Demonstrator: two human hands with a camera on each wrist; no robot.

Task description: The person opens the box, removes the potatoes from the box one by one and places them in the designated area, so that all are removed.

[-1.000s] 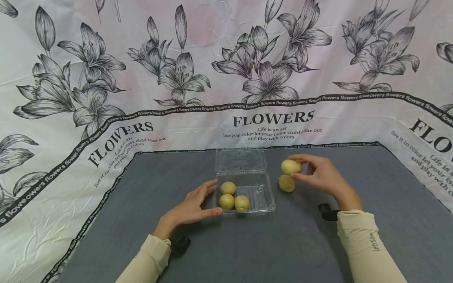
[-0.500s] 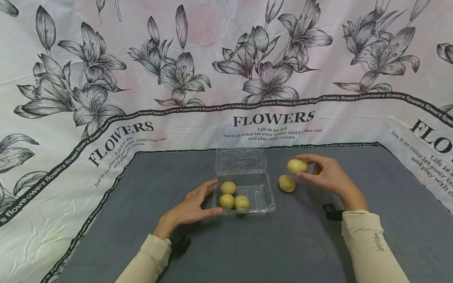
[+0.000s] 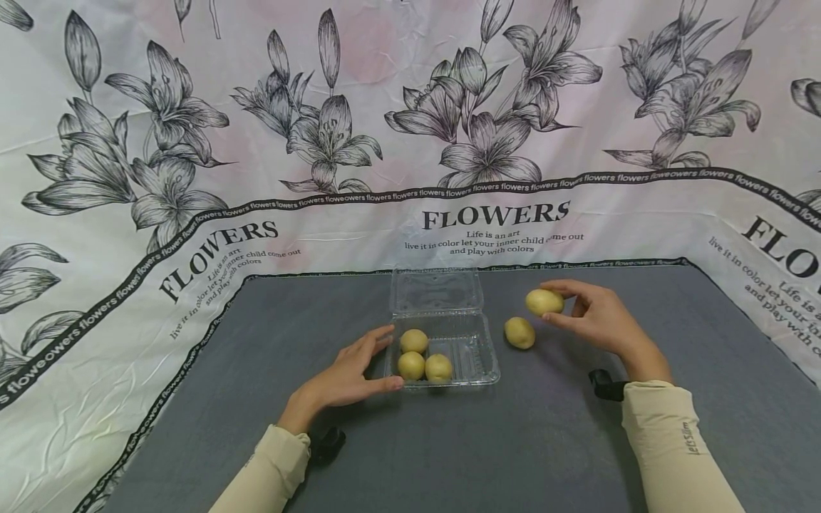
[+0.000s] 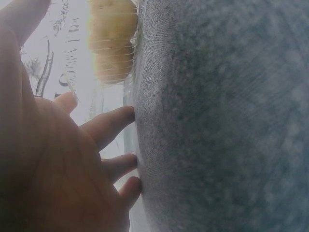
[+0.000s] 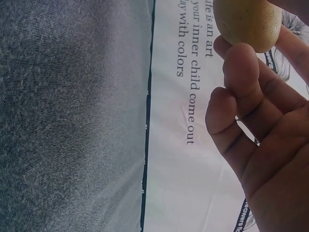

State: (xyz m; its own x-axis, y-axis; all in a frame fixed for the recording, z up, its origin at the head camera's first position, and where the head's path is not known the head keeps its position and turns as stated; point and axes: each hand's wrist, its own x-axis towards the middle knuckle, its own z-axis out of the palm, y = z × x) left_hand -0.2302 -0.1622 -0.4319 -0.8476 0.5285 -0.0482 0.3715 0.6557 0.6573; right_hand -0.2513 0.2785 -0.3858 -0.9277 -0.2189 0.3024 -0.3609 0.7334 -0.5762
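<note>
My right hand pinches a small yellow potato between thumb and fingers, above the table to the right of a clear plastic clamshell box. In the right wrist view the held potato shows a speckled skin, partly cut off by the frame. Another potato lies on the table between the box and this hand. Three potatoes sit in the left part of the box. My left hand rests at the box's left side, fingers spread, thumb by the near left corner.
The box's lid stands raised at the back, near the flower-printed cloth behind the table. Grey fabric covers the tabletop. A black wrist camera sits under the right wrist.
My right hand has moved a little to the right with its potato, away from the box and the loose potato. The left hand and the box have stayed in place.
</note>
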